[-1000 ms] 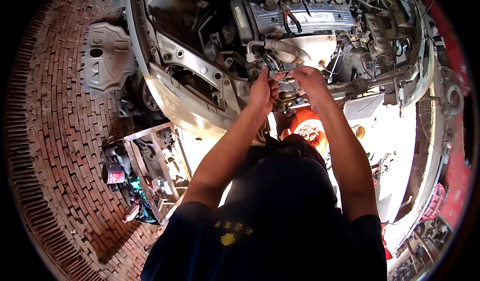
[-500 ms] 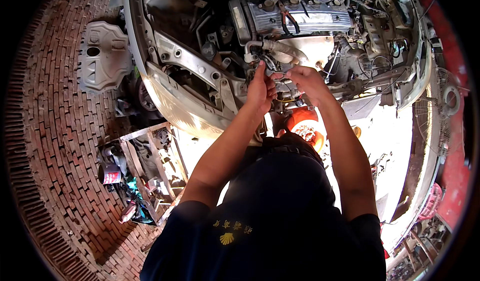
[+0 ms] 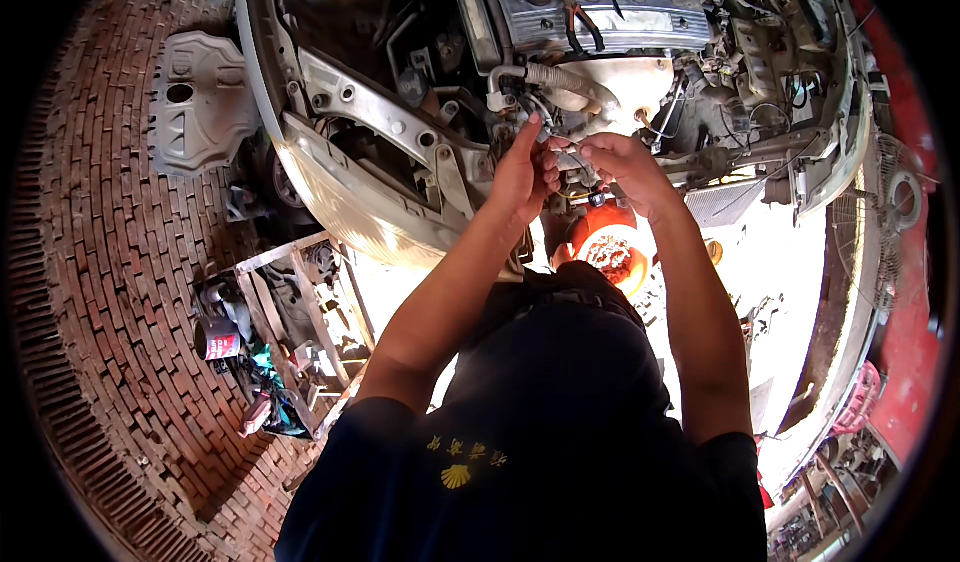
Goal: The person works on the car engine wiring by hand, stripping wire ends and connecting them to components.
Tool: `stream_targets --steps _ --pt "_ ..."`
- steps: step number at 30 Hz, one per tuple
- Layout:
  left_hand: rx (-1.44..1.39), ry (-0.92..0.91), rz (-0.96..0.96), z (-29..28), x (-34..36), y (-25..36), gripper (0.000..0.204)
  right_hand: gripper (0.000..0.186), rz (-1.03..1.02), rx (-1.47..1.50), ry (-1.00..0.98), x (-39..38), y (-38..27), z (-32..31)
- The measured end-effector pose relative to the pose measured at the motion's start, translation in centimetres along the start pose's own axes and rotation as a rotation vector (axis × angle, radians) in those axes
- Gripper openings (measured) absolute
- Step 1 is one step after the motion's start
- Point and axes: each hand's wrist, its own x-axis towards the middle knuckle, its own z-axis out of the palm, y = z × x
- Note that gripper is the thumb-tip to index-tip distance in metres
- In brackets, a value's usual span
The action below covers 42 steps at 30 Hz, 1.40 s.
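Over the front of an open car engine bay, both of my hands are raised close together. My left hand (image 3: 522, 174) is closed with its thumb up, gripping a small grey part whose kind I cannot make out. Just beside it, my right hand (image 3: 628, 167) pinches the end of a thin wire (image 3: 565, 143) that spans the gap between the hands. A ribbed hose (image 3: 560, 80) and a pale metal heat shield (image 3: 632, 82) lie just beyond my fingers. Pliers with dark and orange handles (image 3: 578, 20) rest on the silver engine cover (image 3: 640, 30).
An orange bucket (image 3: 590, 224) with reddish contents stands below my hands. On the brick floor (image 3: 110, 292) at left are a grey plastic cover (image 3: 205, 102) and a wooden-framed crate (image 3: 255, 262) of parts. A fan (image 3: 905, 200) is at right.
The view has shifted slightly, so the car sits a little differently in it. My hands keep nearly the same pose, with the thin wire still between them.
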Motion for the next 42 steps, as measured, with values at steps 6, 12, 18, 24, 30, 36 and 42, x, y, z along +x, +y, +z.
stream_targets --steps 6,12,18,24,30,36,42 --pt "-0.008 -0.007 0.01 -0.2 0.1 0.2 0.063 0.027 -0.013 -0.011 -0.006 -0.4 0.0 0.4" --pt "0.016 0.005 0.009 -0.2 0.1 0.3 0.065 0.022 -0.019 0.02 0.031 0.7 1.1 0.2" --pt "0.055 0.046 0.015 -0.1 -0.2 0.0 0.065 0.02 -0.001 0.037 0.08 0.7 0.7 0.4" --pt "-0.031 0.017 0.003 0.3 -0.6 0.4 0.063 0.018 -0.1 0.022 0.138 1.0 1.3 1.2" --pt "-0.061 0.031 -0.009 0.2 -0.4 0.5 0.062 0.017 -0.135 -0.087 0.173 1.4 2.2 1.4" --pt "-0.046 0.01 0.014 0.3 -0.4 0.3 0.065 0.019 -0.099 0.003 0.213 1.2 2.3 1.7" --pt "-0.036 -0.017 0.012 -0.5 -0.1 0.2 0.066 0.018 -0.053 0.112 0.16 0.2 1.0 1.7"
